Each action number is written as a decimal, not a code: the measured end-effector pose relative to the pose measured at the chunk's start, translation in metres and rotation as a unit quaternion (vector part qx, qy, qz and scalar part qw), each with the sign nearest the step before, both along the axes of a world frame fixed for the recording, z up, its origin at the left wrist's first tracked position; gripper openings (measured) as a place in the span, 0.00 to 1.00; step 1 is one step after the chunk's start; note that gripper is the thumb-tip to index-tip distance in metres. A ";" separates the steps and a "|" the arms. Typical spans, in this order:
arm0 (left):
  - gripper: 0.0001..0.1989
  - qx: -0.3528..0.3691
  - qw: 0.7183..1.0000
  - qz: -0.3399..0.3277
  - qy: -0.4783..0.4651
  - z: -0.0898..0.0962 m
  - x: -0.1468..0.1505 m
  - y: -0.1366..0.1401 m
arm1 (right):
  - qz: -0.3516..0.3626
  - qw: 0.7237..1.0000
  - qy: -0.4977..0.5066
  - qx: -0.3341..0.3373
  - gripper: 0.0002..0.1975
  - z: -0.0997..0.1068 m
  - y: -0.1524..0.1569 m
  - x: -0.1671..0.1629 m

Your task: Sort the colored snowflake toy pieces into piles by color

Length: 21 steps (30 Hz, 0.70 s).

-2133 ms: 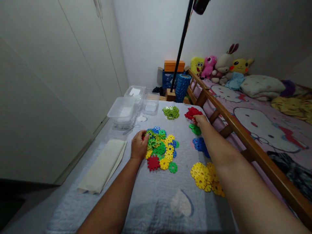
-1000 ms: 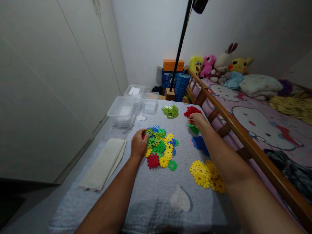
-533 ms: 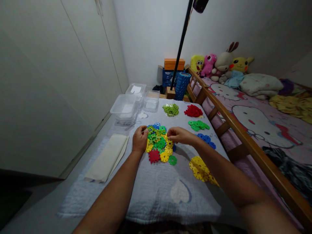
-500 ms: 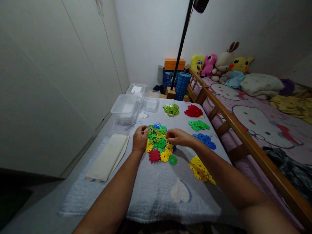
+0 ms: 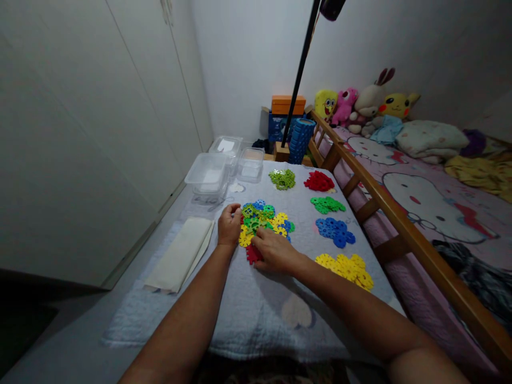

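Observation:
A mixed pile of toothed plastic building discs (image 5: 267,213) in yellow, green, blue and lime lies mid-table. My left hand (image 5: 229,226) rests against its left edge, fingers curled toward the thumb; what they may hold is hidden. Over the front of the pile reaches my right hand (image 5: 277,252), thumb and fingertips apart around a red square toothed piece (image 5: 252,254), which it partly covers. Sorted heaps stand to the right: yellow discs (image 5: 347,269), blue discs (image 5: 334,230), green discs (image 5: 327,204), red pieces (image 5: 319,181) and lime pieces (image 5: 282,179).
Clear plastic boxes (image 5: 208,172) stand at the table's back left. A folded cream cloth (image 5: 180,256) lies left of my left arm. Along the right runs a wooden bed rail (image 5: 376,184). A black lamp pole (image 5: 300,80) rises behind the table.
My right hand has moved left and toward me, from the pile's right side to its front, now covering part of the red square piece. My left hand stays nearly still.

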<state>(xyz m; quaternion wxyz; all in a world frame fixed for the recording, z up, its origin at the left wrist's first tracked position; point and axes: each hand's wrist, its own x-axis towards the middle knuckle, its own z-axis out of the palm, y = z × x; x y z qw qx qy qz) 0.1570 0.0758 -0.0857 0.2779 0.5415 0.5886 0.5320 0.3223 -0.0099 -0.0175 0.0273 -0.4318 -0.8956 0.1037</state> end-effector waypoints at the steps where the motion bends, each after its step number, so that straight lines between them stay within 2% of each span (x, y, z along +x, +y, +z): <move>1: 0.15 0.000 1.000 0.002 0.000 0.000 0.000 0.000 | -0.001 1.000 0.009 -0.004 0.17 0.000 0.001 0.001; 4: 0.15 0.005 1.000 0.016 -0.003 0.001 -0.002 0.001 | -0.009 0.998 0.058 -0.021 0.21 0.003 0.007 0.009; 7: 0.14 0.015 0.999 0.034 -0.006 0.000 -0.005 0.003 | -0.037 0.991 0.124 -0.028 0.23 0.010 0.026 0.029; 9: 0.14 0.017 0.999 0.040 -0.001 -0.001 -0.006 0.004 | -0.077 0.982 0.171 -0.023 0.20 0.013 0.046 0.049; 11: 0.13 0.017 0.999 0.042 0.010 -0.003 -0.006 0.005 | -0.145 0.968 0.203 -0.015 0.16 0.014 0.071 0.072; 15: 0.13 0.022 0.998 0.048 0.022 -0.004 -0.005 0.006 | -0.300 0.924 0.234 0.047 0.14 0.006 0.121 0.125; 21: 0.13 0.034 0.998 0.045 0.036 -0.002 -0.005 0.006 | -0.465 0.844 0.234 0.130 0.12 -0.008 0.175 0.192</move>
